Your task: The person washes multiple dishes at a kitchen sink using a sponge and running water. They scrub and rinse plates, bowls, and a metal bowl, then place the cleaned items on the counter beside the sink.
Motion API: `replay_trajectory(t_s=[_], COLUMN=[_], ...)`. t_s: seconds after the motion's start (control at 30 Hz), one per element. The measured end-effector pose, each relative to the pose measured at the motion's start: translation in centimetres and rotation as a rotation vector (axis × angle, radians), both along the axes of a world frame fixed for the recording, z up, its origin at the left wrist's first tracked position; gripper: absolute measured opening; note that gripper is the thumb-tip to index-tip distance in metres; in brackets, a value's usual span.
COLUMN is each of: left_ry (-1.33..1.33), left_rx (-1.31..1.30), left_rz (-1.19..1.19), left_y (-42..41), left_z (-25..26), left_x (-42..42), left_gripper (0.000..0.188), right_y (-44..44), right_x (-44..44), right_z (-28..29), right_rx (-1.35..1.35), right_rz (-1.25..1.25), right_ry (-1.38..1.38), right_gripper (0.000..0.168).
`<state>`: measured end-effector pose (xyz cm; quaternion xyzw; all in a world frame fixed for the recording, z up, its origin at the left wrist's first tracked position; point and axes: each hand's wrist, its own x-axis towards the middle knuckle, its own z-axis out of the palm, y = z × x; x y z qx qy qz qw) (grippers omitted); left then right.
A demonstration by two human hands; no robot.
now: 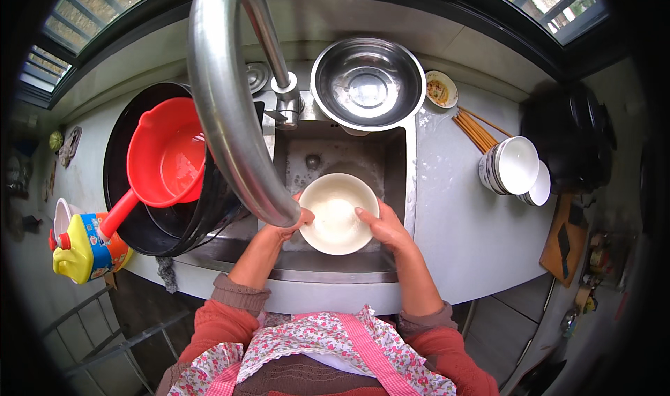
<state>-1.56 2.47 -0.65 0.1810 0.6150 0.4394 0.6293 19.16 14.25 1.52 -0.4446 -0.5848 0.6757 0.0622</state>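
Note:
Both my hands hold a cream-coloured bowl [339,215] over the stainless steel sink [335,275], its open side facing up. My left hand [293,227] grips the left rim and is partly hidden by the faucet's curved spout [225,103]. On the right rim, my right hand [386,226] has its thumb inside the bowl. The spout's end lies near the bowl's left edge in this view; whether water runs from it I cannot tell. Below the bowl, the sink floor looks wet around the drain.
A steel basin [368,84] rests at the sink's back edge. Left are a red plastic dipper [167,155] in black pans [118,186] and a yellow jug [70,262]. Rightward lie a small dish with food remains [441,89], chopsticks [475,130], stacked bowls [515,165] and a cutting board [557,249] with a knife.

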Motion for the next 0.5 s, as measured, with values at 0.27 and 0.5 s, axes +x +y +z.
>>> replay_trajectory(t_s=[0.27,0.5], left_ry=[0.201,1.213], left_rx=[-0.031,0.346], left_rz=[0.049,-0.437], left_y=[5.0,1.6], left_z=[-2.5,-13.8], left_x=[1.3,8.4], left_gripper=[0.051,0.038], right_y=[-1.9,-4.1], right_x=[1.1,0.7], right_z=[-2.6,-4.0], right_rx=[-0.842,-1.111], right_rz=[-0.471,-0.419], right_ry=[0.44,0.791], right_gripper=[0.042,0.046])
